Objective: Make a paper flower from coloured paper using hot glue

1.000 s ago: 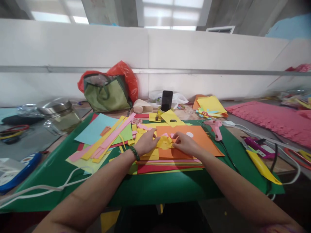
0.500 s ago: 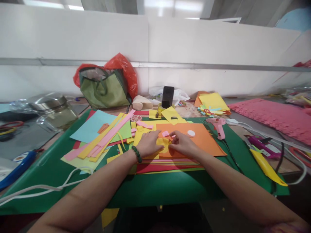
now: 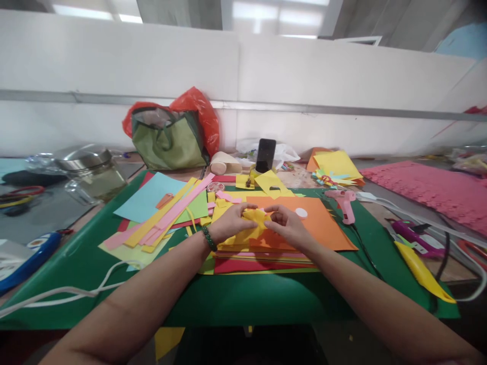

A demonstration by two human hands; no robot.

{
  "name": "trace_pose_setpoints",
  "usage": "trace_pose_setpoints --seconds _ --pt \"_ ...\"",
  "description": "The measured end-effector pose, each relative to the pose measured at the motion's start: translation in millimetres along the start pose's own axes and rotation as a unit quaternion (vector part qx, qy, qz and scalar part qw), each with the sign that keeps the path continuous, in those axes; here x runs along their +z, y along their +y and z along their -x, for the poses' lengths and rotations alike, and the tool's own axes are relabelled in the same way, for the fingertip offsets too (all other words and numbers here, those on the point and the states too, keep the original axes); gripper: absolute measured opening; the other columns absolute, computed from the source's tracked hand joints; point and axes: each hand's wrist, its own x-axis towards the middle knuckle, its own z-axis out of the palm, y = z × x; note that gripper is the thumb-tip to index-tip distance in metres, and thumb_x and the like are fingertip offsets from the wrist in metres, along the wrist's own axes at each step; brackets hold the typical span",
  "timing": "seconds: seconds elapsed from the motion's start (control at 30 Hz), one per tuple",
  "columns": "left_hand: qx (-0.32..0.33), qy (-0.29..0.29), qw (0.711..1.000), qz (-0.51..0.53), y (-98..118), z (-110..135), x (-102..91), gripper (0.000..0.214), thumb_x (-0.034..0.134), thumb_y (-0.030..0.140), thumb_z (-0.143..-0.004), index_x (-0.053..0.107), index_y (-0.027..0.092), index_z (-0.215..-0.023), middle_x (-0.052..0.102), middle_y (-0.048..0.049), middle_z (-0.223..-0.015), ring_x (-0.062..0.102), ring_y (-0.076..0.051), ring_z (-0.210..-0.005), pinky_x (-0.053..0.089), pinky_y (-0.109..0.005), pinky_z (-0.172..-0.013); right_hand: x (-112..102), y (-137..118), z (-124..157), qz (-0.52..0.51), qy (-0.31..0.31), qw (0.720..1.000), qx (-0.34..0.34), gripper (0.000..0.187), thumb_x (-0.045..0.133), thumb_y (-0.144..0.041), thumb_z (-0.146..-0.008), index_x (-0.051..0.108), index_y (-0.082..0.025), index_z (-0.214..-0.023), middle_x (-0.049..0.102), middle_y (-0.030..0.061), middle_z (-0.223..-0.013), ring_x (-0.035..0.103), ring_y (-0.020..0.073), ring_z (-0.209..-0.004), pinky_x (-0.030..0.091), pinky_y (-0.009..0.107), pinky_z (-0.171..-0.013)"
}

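A small folded piece of yellow paper is raised between my two hands, above a stack of coloured sheets. My left hand, with a green bead bracelet at the wrist, pinches its left side between thumb and fingers. At its right edge the curled fingers and thumb of my right hand hold it. Beneath and to the right lies an orange sheet. A white round disc rests on that sheet beside my right hand.
Paper strips and a light blue sheet lie left on the green mat. A pink glue gun with a cord stands right, near a yellow-handled tool. Behind are a phone, a green bag and a glass jar.
Both hands have lifted the yellow paper slightly off the sheets and tilted it up. The whole view has shifted a little.
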Motion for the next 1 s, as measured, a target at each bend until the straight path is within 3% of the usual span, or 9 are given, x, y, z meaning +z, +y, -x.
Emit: trace_pose_setpoints --seconds 0.13,0.33,0.47,0.57,0.67,0.8,0.9,1.0 --pt "-0.010 -0.016 1.000 0.011 5 4 -0.1 0.057 0.068 0.018 -0.066 0.056 0.011 -0.121 0.069 -0.0064 -0.093 0.064 -0.019 -0.082 0.050 -0.029 -0.071 1 -2 2 -0.025 -0.014 1.000 0.011 0.043 0.068 -0.036 -0.066 0.053 -0.018 -0.102 0.054 -0.0056 -0.063 0.051 0.0106 -0.057 0.039 0.024 -0.054" --pt "0.013 0.007 1.000 0.020 6 8 6.6 0.061 0.071 0.017 -0.064 0.054 0.013 -0.122 0.068 -0.0073 -0.099 0.064 -0.018 -0.083 0.051 -0.029 -0.072 2 -6 5 -0.037 -0.030 0.999 0.009 0.046 0.069 -0.034 -0.068 0.050 -0.020 -0.108 0.059 -0.0047 -0.064 0.058 0.0131 -0.060 0.044 0.026 -0.056" --pt "0.001 -0.044 0.995 0.094 7 9 10.3 0.034 0.074 0.027 -0.065 0.066 0.012 -0.095 0.070 -0.0055 -0.084 0.064 -0.017 -0.074 0.051 -0.029 -0.069 4 -7 6 -0.056 0.007 0.998 -0.014 0.047 0.069 -0.036 -0.067 0.048 -0.020 -0.107 0.058 -0.0051 -0.065 0.058 0.0129 -0.060 0.045 0.027 -0.059" --pt "-0.014 -0.040 0.991 0.126 8 9 9.1 0.024 0.074 0.029 -0.064 0.068 0.012 -0.081 0.068 -0.0027 -0.072 0.060 -0.014 -0.064 0.049 -0.026 -0.063 4 -9 6 -0.027 0.027 0.998 -0.041 0.046 0.067 -0.041 -0.070 0.049 -0.020 -0.106 0.059 -0.0038 -0.065 0.057 0.0131 -0.060 0.044 0.027 -0.057" --pt "-0.003 0.001 0.987 0.163 11 8 -0.7 0.022 0.076 0.027 -0.062 0.069 0.013 -0.077 0.067 -0.0017 -0.069 0.060 -0.013 -0.064 0.046 -0.024 -0.061 -1 -10 6 -0.020 0.082 0.993 -0.084 0.040 0.058 -0.047 -0.078 0.048 -0.020 -0.106 0.061 -0.0009 -0.071 0.056 0.0132 -0.062 0.044 0.028 -0.058" --pt "0.019 0.150 0.944 0.294 20 7 -24.8 0.024 0.076 0.023 -0.059 0.067 0.015 -0.081 0.068 -0.0009 -0.077 0.062 -0.012 -0.070 0.047 -0.020 -0.059 -10 -7 4 0.013 0.174 0.977 -0.119 0.030 0.053 -0.044 -0.083 0.051 -0.020 -0.099 0.052 -0.0035 -0.063 0.046 0.0110 -0.053 0.039 0.026 -0.052" --pt "0.003 0.232 0.898 0.373 24 6 -39.4 0.023 0.072 0.018 -0.061 0.064 0.017 -0.083 0.068 0.0016 -0.079 0.062 -0.010 -0.070 0.049 -0.018 -0.058 -13 -7 5 0.036 0.189 0.971 -0.145 0.027 0.057 -0.041 -0.080 0.052 -0.020 -0.097 0.045 -0.0044 -0.064 0.043 0.0106 -0.054 0.037 0.024 -0.050" --pt "-0.004 0.254 0.876 0.410 24 5 -44.4 0.024 0.070 0.015 -0.061 0.063 0.018 -0.084 0.066 0.0028 -0.076 0.062 -0.009 -0.066 0.049 -0.016 -0.054 -13 -13 6 0.026 0.194 0.967 -0.161 0.027 0.055 -0.044 -0.082 0.051 -0.021 -0.097 0.045 -0.0038 -0.065 0.043 0.0110 -0.055 0.037 0.024 -0.050"
